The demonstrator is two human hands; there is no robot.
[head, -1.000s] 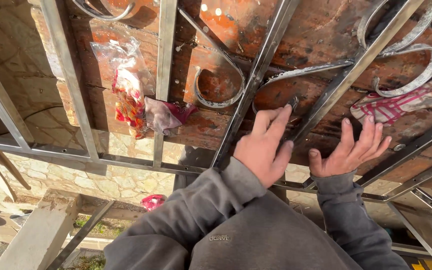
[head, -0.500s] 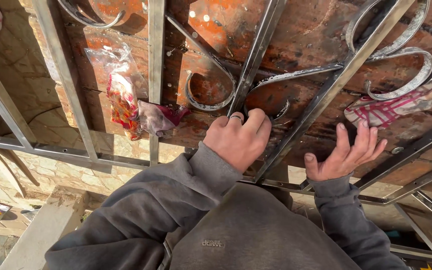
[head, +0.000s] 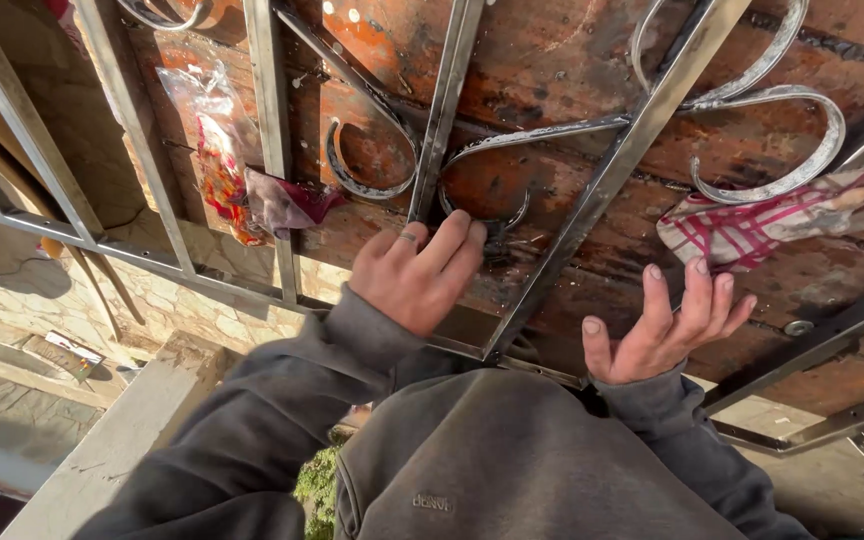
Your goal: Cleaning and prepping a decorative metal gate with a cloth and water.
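Left hand [head: 414, 272] uncurled onto scroll [head: 482, 215], right hand [head: 664, 325] unchanged

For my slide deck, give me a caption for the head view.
Left hand rests on a metal scroll grille over a rusty table; right hand open, palm up.

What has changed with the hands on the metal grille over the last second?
The left hand slid left onto the small scroll and now rests its fingers there. The right hand turned palm up, off the grille. The plastic bag and checked cloth stayed put.
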